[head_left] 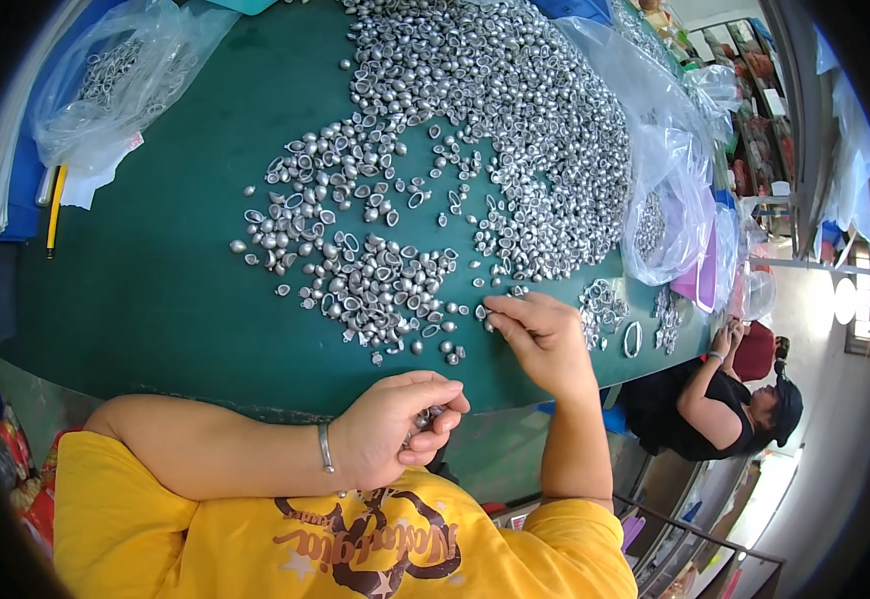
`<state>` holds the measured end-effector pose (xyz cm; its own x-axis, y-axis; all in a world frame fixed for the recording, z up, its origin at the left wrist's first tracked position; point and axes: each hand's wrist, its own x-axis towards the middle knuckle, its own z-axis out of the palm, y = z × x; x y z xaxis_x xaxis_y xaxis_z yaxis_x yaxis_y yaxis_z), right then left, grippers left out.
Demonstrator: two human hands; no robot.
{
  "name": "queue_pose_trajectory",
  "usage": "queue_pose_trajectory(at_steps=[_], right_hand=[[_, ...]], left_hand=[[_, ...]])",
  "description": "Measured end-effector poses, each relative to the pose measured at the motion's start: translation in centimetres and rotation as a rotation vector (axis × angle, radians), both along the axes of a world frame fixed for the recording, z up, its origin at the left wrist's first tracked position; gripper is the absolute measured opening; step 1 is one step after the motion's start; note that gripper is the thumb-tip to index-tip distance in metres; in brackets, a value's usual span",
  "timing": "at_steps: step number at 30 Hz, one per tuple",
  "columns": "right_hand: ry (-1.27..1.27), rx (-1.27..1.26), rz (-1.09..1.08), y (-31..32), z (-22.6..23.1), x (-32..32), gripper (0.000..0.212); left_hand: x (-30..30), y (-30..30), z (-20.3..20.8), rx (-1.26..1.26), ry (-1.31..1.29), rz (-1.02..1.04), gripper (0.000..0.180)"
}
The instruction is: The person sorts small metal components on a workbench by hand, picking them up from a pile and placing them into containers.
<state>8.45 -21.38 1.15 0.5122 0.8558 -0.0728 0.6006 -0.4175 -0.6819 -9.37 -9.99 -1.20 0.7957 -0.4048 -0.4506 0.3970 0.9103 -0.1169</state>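
Small silvery metal pieces [385, 285], domed on one side and hollow on the other, lie scattered over the green table [155, 290]. My left hand [395, 429], just off the table's near edge, is curled round several of these pieces [425, 417]; the rest of its palm is hidden. Over the table to its right, my right hand [545, 339] has thumb and forefinger pinched together at one small metal piece [483, 311]. A few loose pieces [451, 350] lie between the two hands.
A large heap of the same pieces [555, 150] covers the table's far right. Clear plastic bags [670, 200] stand beside it, and another bag [125, 75] of metal parts sits far left near a yellow pencil [52, 215]. Metal rings [633, 339] lie right. Another person [715, 399] sits farther right.
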Motion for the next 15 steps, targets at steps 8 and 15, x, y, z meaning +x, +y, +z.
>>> queue_pose_trajectory(at_steps=[8,15], right_hand=[[-0.147,0.047,-0.046,0.2,-0.3,-0.8,0.007],[0.494,0.358,-0.055,-1.6,-0.3,-0.2,0.007]], left_hand=[[-0.1,0.0,0.0,0.002,-0.008,-0.002,0.019],[0.0,0.1,0.3,0.020,0.011,0.002,0.019]])
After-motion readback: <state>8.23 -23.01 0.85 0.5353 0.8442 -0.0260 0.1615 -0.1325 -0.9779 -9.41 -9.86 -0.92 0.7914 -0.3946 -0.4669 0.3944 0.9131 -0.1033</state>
